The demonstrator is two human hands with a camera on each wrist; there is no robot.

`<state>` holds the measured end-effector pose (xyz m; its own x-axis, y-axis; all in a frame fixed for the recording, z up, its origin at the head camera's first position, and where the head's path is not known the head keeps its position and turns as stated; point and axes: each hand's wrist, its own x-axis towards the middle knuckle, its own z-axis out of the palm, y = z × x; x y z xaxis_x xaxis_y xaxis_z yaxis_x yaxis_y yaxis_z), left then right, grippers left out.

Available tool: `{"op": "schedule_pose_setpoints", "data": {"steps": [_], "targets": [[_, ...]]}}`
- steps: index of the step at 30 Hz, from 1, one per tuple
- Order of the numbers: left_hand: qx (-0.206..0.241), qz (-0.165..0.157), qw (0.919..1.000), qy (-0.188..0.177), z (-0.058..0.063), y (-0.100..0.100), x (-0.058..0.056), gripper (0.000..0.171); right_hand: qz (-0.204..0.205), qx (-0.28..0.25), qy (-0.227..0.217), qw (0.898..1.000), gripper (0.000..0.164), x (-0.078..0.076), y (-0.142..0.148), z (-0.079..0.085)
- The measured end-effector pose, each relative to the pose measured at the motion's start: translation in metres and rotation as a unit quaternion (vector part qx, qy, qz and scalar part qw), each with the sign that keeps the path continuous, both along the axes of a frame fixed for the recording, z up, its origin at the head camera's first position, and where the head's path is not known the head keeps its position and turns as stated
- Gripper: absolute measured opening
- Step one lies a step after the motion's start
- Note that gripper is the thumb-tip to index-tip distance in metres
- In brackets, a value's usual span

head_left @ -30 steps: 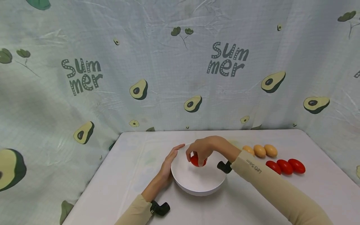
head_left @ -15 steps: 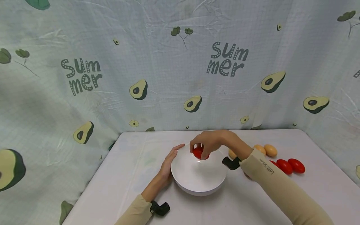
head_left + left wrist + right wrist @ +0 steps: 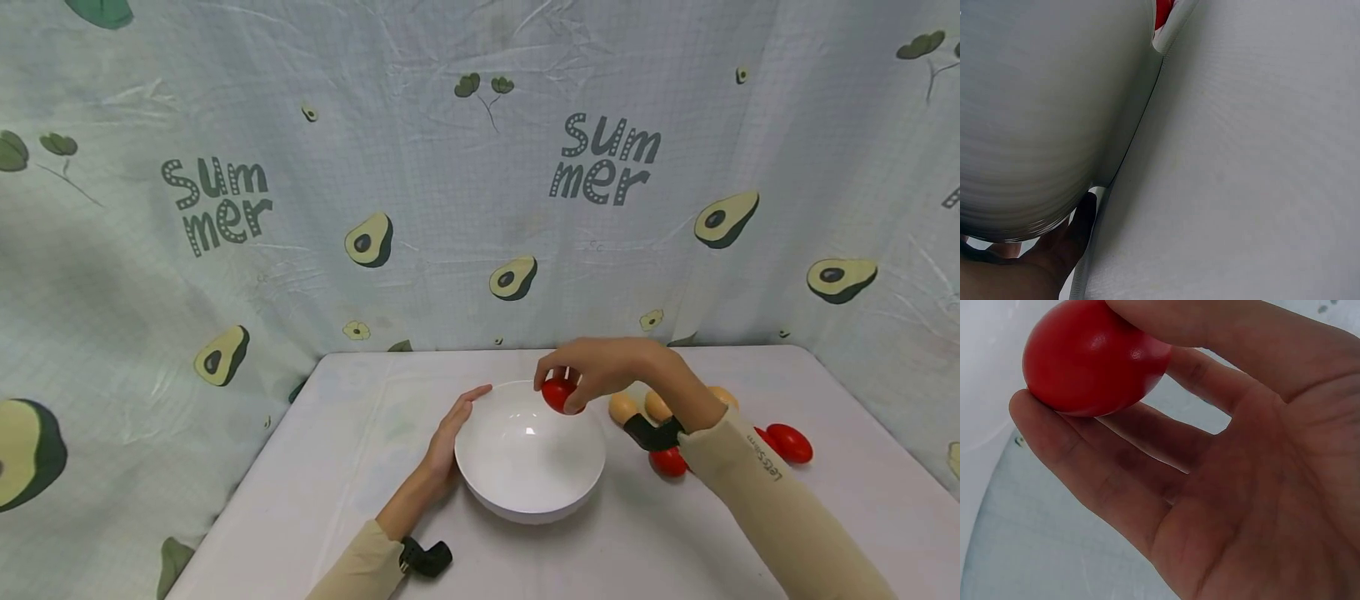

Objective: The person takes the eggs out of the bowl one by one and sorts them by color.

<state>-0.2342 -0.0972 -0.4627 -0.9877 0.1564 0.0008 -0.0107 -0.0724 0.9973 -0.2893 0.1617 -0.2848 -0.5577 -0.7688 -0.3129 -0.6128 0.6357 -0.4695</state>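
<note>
A white bowl (image 3: 525,475) stands on the table, and nothing lies in the part of it that shows. My left hand (image 3: 444,442) rests against its left side with fingers extended along the wall; in the left wrist view the fingers (image 3: 1063,250) touch the bowl's outside (image 3: 1041,112). Over the bowl's far right rim, my right hand (image 3: 603,367) pinches a glossy red egg (image 3: 556,395). The right wrist view has the egg (image 3: 1088,359) between thumb and fingertips, with the palm (image 3: 1254,487) clear of it.
To the right of the bowl lie several light brown eggs (image 3: 622,407) and more red eggs (image 3: 789,443), partly hidden by the right forearm and its wrist camera (image 3: 651,433). A printed cloth (image 3: 435,183) hangs behind the white table (image 3: 375,425).
My right hand has lifted the red egg from within the bowl and carried it right to the far right rim. The left hand has stayed at the bowl's side.
</note>
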Motion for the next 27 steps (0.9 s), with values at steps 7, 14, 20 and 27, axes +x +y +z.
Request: {"op": "schedule_pose_setpoints", "data": {"steps": [7, 14, 20, 27], "targets": [[0.006, -0.002, 1.0000, 0.004, -0.001, -0.001, 0.001, 0.051, -0.014, -0.011, -0.002, 1.000, 0.040, 0.005, 0.022, 0.004], [0.003, -0.005, 1.0000, 0.008, -0.001, -0.002, 0.001, 0.052, -0.046, -0.020, 0.011, 0.999, 0.041, 0.011, 0.045, 0.005], [0.002, -0.007, 1.0000, 0.007, -0.002, -0.002, 0.001, 0.052, -0.078, -0.041, 0.023, 0.996, 0.044, 0.016, 0.076, -0.002], [0.010, -0.006, 0.9999, 0.007, -0.002, -0.002, 0.002, 0.052, -0.128, -0.064, 0.006, 0.990, 0.052, 0.015, 0.116, -0.018]]}}
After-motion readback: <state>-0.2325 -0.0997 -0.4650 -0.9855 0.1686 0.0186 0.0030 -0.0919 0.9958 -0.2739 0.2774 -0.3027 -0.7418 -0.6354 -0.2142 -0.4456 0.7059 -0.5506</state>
